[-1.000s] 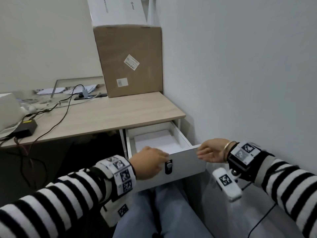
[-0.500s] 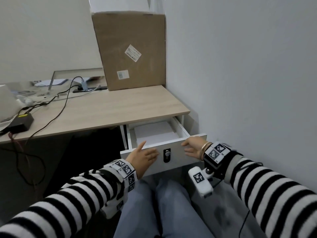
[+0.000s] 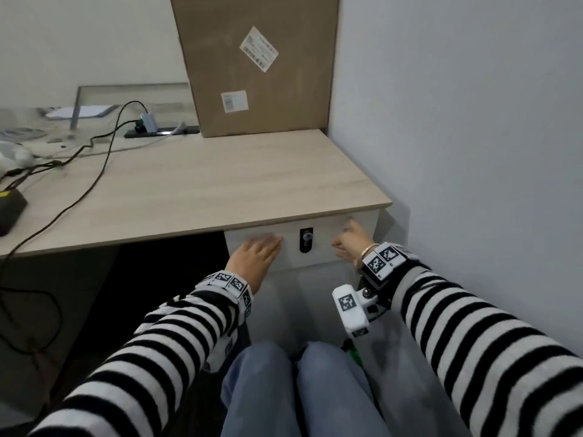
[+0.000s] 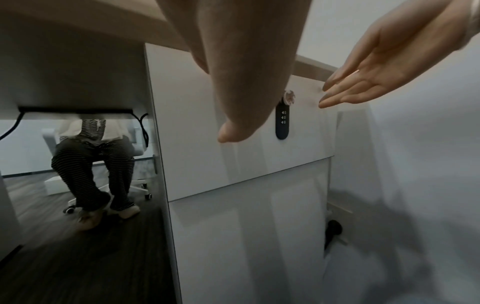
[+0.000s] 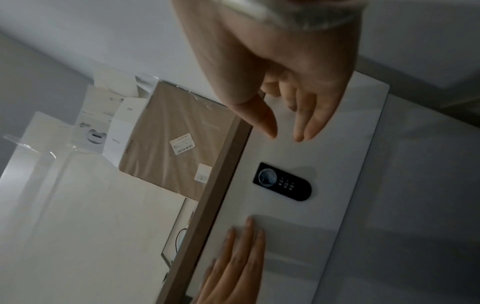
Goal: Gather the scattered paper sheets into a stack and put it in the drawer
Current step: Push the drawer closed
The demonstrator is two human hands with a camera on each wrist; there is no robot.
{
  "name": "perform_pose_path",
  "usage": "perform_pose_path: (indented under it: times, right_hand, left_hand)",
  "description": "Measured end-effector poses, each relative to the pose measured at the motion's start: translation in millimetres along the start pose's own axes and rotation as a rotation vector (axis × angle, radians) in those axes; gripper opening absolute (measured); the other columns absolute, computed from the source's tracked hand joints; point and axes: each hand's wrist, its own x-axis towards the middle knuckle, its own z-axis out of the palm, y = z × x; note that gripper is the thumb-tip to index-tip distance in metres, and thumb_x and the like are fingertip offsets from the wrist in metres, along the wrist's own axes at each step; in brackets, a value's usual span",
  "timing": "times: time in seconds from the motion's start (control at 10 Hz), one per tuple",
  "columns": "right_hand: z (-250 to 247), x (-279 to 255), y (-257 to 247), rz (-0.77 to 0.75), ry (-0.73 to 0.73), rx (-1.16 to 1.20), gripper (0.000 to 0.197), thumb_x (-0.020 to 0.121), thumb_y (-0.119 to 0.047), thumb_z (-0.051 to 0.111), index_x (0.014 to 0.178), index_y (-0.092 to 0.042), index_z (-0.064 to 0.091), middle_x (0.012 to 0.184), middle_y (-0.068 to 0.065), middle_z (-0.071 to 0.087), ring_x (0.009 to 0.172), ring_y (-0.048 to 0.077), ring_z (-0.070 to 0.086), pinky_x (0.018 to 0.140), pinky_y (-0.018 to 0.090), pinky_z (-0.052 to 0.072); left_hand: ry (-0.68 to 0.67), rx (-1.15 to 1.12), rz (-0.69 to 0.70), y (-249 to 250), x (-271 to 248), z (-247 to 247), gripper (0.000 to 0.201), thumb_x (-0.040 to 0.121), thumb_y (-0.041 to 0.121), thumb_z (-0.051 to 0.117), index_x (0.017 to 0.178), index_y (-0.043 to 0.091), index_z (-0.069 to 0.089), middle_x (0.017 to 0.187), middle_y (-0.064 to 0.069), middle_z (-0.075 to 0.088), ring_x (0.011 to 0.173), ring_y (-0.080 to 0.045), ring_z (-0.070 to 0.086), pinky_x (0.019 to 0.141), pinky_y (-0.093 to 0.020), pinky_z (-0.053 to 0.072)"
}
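The white drawer under the desk's right end is pushed in flush, so the paper stack inside is hidden. A black combination lock sits in the middle of its front. My left hand lies flat with straight fingers on the drawer front, left of the lock. My right hand touches the front on the right of the lock, fingers straight. The right wrist view shows the drawer front, the lock, my right hand and my left hand. Neither hand holds anything.
A large cardboard box stands at the desk's back right against the wall. Black cables and a dark adapter lie on the desk's left. My knees are below the drawer. Another person's legs show beyond the desk.
The drawer, open with the white stack showing one second ago, has been pushed shut by both hands. Both hands moved forward with the drawer front.
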Motion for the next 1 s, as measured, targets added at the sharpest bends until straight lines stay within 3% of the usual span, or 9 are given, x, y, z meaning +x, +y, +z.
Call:
perform_pose_path:
  times: [0.2,0.3,0.4,0.5,0.6,0.7,0.8,0.9,1.0]
  right_hand:
    - [28.0,22.8,3.2,0.039,-0.044,-0.162,0.034,0.088,-0.003,0.057,0.120,-0.007,0.047,0.086,0.009,0.058,0.063,0.020,0.057,0.056,0.026,0.041]
    - [43.8,23.4,5.6,-0.032,-0.037,-0.261,0.021,0.079,-0.016,0.073,0.077,-0.009,0.053,0.084,0.014,0.065,0.072,0.029,0.066,0.068,0.037,0.052]
    - [57.1,26.5,5.2,-0.076,0.060,-0.355,0.030,0.072,-0.027,0.077,0.069,-0.007,0.055,0.086,0.017,0.071,0.081,0.033,0.070,0.078,0.045,0.057]
    - [61.3,32.8,6.6,-0.058,0.112,-0.412,0.034,0.071,-0.030,0.077,0.084,-0.002,0.065,0.088,0.017,0.071,0.083,0.031,0.070,0.077,0.039,0.057]
    - [66.2,31.7,9.9,-0.052,0.142,-0.342,0.027,0.077,-0.024,0.070,0.063,-0.006,0.056,0.082,0.020,0.072,0.077,0.034,0.070,0.073,0.046,0.058]
    - [72.3,21.3,6.4,0.043,0.064,-0.240,0.028,0.092,-0.024,0.047,0.079,-0.002,0.058,0.082,0.015,0.071,0.059,0.024,0.066,0.051,0.028,0.053]
    - [73.5,19.2,0.2,0.143,-0.064,-0.159,0.029,0.100,-0.023,0.032,0.107,-0.002,0.051,0.105,0.020,0.069,0.048,0.015,0.059,0.029,0.011,0.032]
    - [68.8,14.6,-7.4,0.196,-0.108,-0.149,0.036,0.102,-0.024,0.032,0.108,0.005,0.054,0.118,0.026,0.062,0.037,0.019,0.057,0.029,0.010,0.032]
    - [55.8,8.1,-15.2,0.225,-0.139,-0.233,0.033,0.100,-0.023,0.039,0.094,0.005,0.055,0.097,0.023,0.070,0.050,0.022,0.059,0.031,0.010,0.034]
  left_hand:
    - [0.037,-0.025,0.006,-10.1,14.3,16.8,0.072,0.095,0.007,0.034,0.152,0.012,-0.010,0.159,0.000,-0.018,0.148,-0.021,-0.009,0.119,-0.043,-0.001]
    - [0.033,-0.043,0.025,-12.2,15.1,16.2,0.072,0.096,0.009,0.035,0.152,0.013,-0.010,0.159,0.000,-0.018,0.148,-0.020,-0.009,0.120,-0.043,0.002]
    - [0.024,-0.044,0.041,-14.8,15.0,15.5,0.073,0.095,0.009,0.037,0.152,0.013,-0.008,0.160,0.000,-0.017,0.148,-0.020,-0.009,0.120,-0.043,0.003]
    - [0.022,-0.068,0.048,-15.8,16.7,14.3,0.073,0.094,0.009,0.039,0.153,0.014,-0.005,0.160,0.000,-0.015,0.149,-0.020,-0.008,0.120,-0.043,0.003]
    - [0.012,-0.076,0.042,-14.7,18.3,13.8,0.073,0.094,0.010,0.039,0.153,0.015,-0.004,0.160,0.001,-0.014,0.149,-0.018,-0.008,0.119,-0.043,0.003]
    - [0.009,-0.069,0.036,-14.7,19.3,14.7,0.072,0.095,0.010,0.039,0.153,0.016,-0.004,0.160,0.002,-0.014,0.148,-0.018,-0.009,0.119,-0.044,0.003]
    - [0.003,-0.056,0.036,-17.5,18.8,11.8,0.070,0.096,0.011,0.038,0.153,0.016,-0.002,0.161,0.002,-0.012,0.149,-0.017,-0.008,0.119,-0.043,0.005]
    - [0.001,-0.074,0.047,-18.1,16.5,8.5,0.071,0.095,0.011,0.040,0.153,0.016,0.001,0.161,0.003,-0.010,0.149,-0.016,-0.006,0.119,-0.043,0.007]
    - [-0.030,-0.094,0.047,-21.9,16.3,-8.7,0.065,0.093,0.012,0.043,0.152,0.016,0.016,0.161,0.000,0.004,0.148,-0.017,0.007,0.117,-0.045,0.018]
